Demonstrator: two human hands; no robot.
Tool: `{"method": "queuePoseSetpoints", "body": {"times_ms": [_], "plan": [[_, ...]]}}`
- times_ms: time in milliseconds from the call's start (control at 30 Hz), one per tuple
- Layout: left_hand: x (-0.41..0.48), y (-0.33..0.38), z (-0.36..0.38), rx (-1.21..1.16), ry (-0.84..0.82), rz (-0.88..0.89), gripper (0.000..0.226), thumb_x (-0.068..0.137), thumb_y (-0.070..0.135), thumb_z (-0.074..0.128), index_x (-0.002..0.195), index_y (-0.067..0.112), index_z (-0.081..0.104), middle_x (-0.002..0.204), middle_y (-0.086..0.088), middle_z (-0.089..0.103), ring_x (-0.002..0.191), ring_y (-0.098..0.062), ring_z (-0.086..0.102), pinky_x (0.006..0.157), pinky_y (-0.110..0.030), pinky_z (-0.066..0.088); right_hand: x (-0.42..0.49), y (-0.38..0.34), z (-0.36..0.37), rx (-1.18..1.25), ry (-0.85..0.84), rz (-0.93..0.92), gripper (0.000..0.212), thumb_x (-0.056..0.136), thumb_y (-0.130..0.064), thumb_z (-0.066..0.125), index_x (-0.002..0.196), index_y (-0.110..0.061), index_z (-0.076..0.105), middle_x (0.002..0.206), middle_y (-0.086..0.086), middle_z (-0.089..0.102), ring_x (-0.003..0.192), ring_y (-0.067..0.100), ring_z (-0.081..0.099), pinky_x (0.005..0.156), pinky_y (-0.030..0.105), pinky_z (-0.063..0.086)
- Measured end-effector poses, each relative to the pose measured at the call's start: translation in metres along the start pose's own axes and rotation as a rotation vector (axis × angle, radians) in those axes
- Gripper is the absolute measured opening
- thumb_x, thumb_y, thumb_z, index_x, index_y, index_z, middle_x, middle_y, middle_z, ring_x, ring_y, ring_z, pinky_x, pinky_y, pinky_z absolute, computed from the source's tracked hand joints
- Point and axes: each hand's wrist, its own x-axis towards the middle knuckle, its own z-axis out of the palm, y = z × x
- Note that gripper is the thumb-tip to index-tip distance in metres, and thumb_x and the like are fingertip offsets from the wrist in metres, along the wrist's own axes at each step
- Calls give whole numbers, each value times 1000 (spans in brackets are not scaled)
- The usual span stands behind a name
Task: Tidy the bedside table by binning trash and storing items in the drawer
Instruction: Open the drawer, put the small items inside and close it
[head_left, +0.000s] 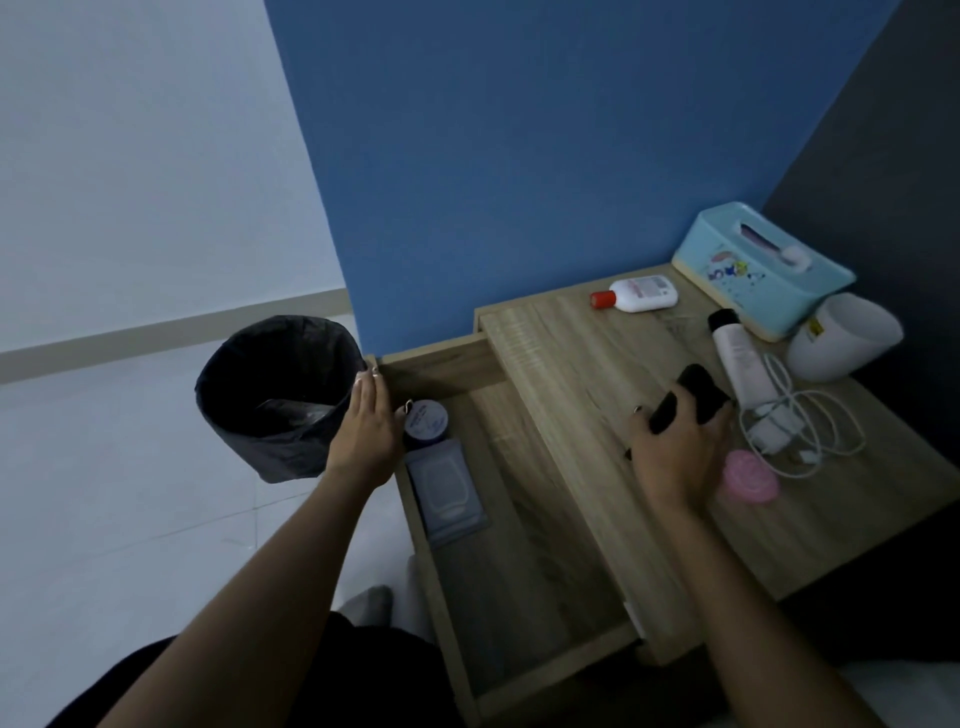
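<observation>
The wooden bedside table (571, 353) has its drawer (524, 566) pulled out toward me. A round blue tin (427, 422) and a flat grey wipes pack (447, 491) lie along the drawer's left side. My left hand (366, 431) rests with straight fingers against the drawer's left front panel, beside the tin. On the tabletop my right hand (675, 447) grips a black oblong object (691, 397). Just right of that hand are a pink round item (750, 480), a white charger with cable (784, 426) and a white tube with a black cap (735, 358).
A black-lined bin (275, 395) stands on the pale floor left of the drawer. At the back of the table are a white bottle with a red cap (639, 295), a light blue tissue box (761, 267) and a white rounded lamp-like object (844, 338). Blue wall behind.
</observation>
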Motion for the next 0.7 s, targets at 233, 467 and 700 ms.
{"method": "queuePoseSetpoints", "body": {"times_ms": [233, 467, 700], "plan": [[-2, -1, 0, -29, -15, -9, 62, 103, 32, 24, 151, 4, -4, 160, -15, -8, 149, -25, -9, 122, -37, 8, 4, -10, -7, 107, -53, 56, 72, 87, -18, 60, 150, -20, 25, 157, 23, 17, 139, 40, 29, 112, 47, 29], [-2, 1, -3, -5, -31, -17, 60, 103, 27, 22, 150, 0, -4, 160, -18, -7, 149, -26, -9, 122, -36, 5, -27, -56, -1, 296, -109, -331, 75, 86, -16, 65, 150, -23, 26, 159, 11, 19, 137, 29, 38, 105, 28, 33], [-3, -5, -2, 22, -26, -24, 60, 103, 27, 21, 150, 2, -6, 160, -16, -8, 149, -25, -10, 121, -35, 4, -69, -102, 47, 275, -360, -648, 71, 89, -20, 61, 150, -24, 25, 158, 11, 22, 136, 29, 41, 104, 38, 45]]}}
